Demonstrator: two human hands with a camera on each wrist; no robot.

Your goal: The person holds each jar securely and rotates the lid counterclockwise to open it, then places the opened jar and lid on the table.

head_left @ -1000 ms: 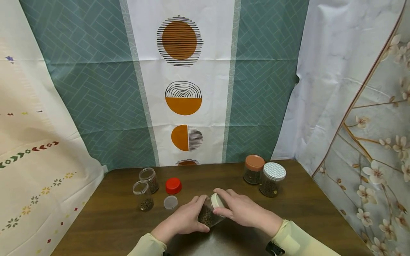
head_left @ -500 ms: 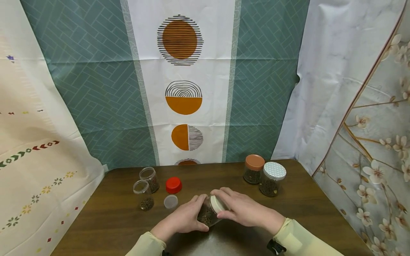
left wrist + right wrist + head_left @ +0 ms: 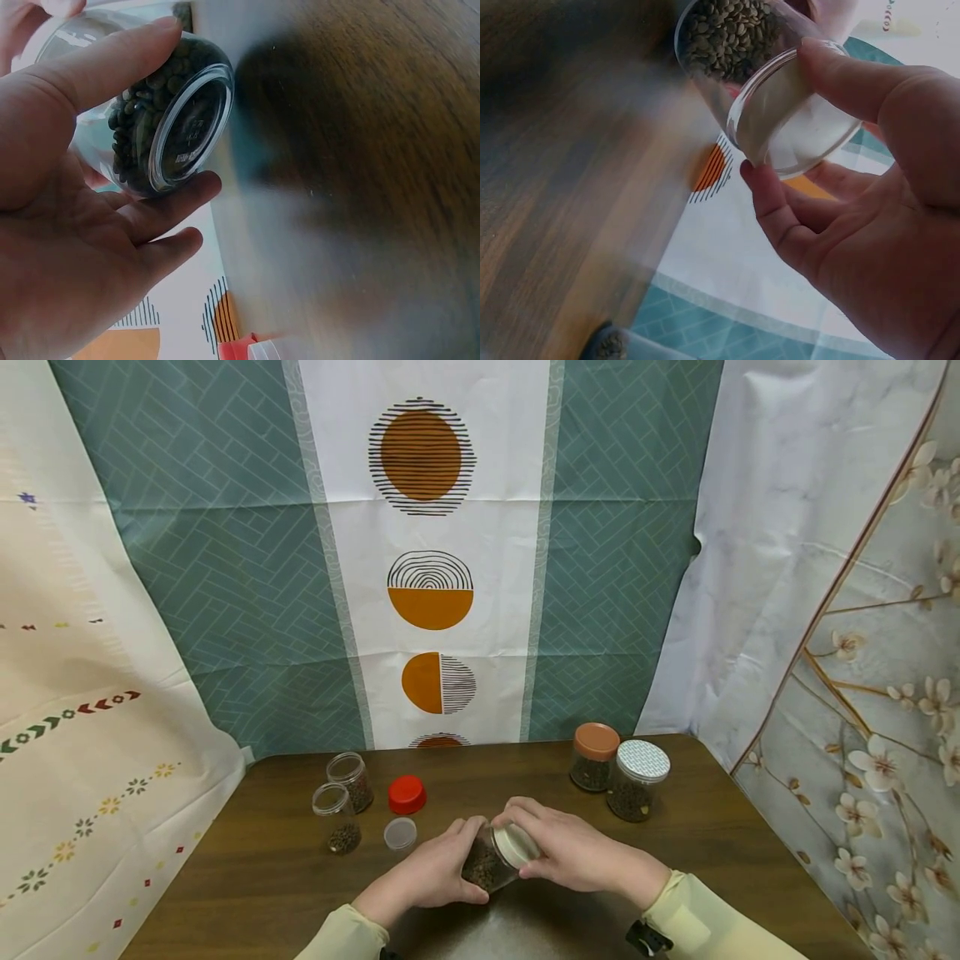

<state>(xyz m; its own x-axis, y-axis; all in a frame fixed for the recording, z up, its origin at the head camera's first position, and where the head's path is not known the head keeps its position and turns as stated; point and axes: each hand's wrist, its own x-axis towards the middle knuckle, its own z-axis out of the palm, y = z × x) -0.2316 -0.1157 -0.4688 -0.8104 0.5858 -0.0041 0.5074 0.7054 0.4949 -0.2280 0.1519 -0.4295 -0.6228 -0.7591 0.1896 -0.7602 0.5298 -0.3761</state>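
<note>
A clear jar part filled with small dark seeds is tilted over the near middle of the table. My left hand grips its body, thumb on one side and fingers on the other. In the left wrist view the round glass base of the jar faces outward, apart from the tabletop. On the jar's mouth end is a cream-white lid, which my right hand holds by its edge. From the right wrist, thumb and fingers show round the rim of the lid; the palm is off its face.
Two lidless clear jars, a front one and a back one, stand left with dark contents. Near them lie a red lid and a translucent lid. At right stand an orange-lidded jar and a patterned-lid jar.
My right hand has turned and shifted slightly on the lid, and more of the lid's top now faces the head camera. The left hand and jar body stay nearly still.
</note>
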